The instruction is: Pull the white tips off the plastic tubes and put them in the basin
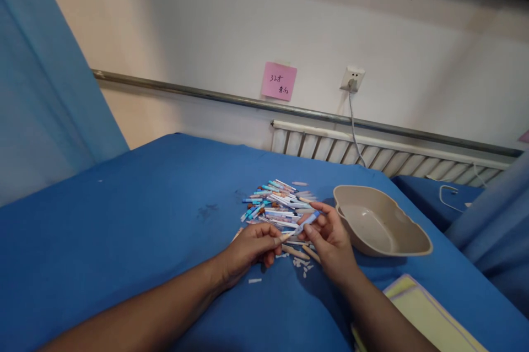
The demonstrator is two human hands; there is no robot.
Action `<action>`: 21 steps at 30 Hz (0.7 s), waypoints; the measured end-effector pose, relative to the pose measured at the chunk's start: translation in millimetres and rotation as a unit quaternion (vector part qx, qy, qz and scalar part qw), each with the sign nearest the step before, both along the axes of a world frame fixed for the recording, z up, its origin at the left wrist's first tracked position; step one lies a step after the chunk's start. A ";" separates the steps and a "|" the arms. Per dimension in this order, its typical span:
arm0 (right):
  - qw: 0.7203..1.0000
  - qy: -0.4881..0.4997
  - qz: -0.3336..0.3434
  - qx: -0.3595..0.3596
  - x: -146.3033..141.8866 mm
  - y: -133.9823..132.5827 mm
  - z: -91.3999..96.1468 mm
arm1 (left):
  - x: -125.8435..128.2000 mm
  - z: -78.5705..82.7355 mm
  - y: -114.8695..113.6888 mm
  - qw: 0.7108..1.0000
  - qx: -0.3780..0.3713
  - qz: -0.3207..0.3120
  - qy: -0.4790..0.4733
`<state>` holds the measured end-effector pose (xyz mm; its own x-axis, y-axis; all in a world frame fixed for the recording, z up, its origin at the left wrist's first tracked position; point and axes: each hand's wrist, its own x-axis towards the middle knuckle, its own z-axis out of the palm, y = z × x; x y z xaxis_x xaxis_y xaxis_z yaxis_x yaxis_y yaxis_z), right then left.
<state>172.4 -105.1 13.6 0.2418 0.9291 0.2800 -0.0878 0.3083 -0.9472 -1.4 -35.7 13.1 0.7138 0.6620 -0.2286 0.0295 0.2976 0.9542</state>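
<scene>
My right hand (334, 244) is closed around a pen (306, 222) with a light-blue barrel and a darker blue end. The fingers of my left hand (255, 243) pinch a slim tan pen piece (285, 237) that lines up with the pen's lower left end. Whether the two parts are joined or only touching, I cannot tell. Behind both hands lies a loose pile of pens and pen parts (276, 198) in white, teal, blue and brown. Tan tapered pieces (295, 253) and small white bits (303, 266) lie just below the hands.
A beige plastic basin (382, 192) stands right of the pile on the blue cloth (144, 220). Yellow sheets (425, 313) lie under my right forearm. Behind the table are a radiator (326, 145), a pipe along the wall and a plugged-in cable (352, 115). Blue curtains hang at both sides.
</scene>
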 end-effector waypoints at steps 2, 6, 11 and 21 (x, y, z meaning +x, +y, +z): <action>0.999 -0.047 -0.007 0.008 -1.1 -1.9 -1.3 | 0.0 0.6 -0.3 1.000 0.001 0.000 0.000; 0.990 -0.141 -0.019 0.015 -3.0 -6.5 -1.3 | -1.6 -0.1 -0.4 1.000 0.007 -0.008 -0.010; 0.983 -0.184 -0.008 0.008 -1.8 -7.8 -0.6 | -4.3 -2.7 2.8 1.000 0.025 -0.008 -0.011; 0.977 -0.210 0.008 -0.039 8.7 -1.5 0.9 | -1.4 6.6 -2.0 0.987 0.151 0.048 0.019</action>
<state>181.0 -106.6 14.6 0.1066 0.9539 0.2805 0.3099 0.2362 -0.9210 -2.7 -37.7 19.7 0.6389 0.7685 -0.0350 0.0517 0.0025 0.9987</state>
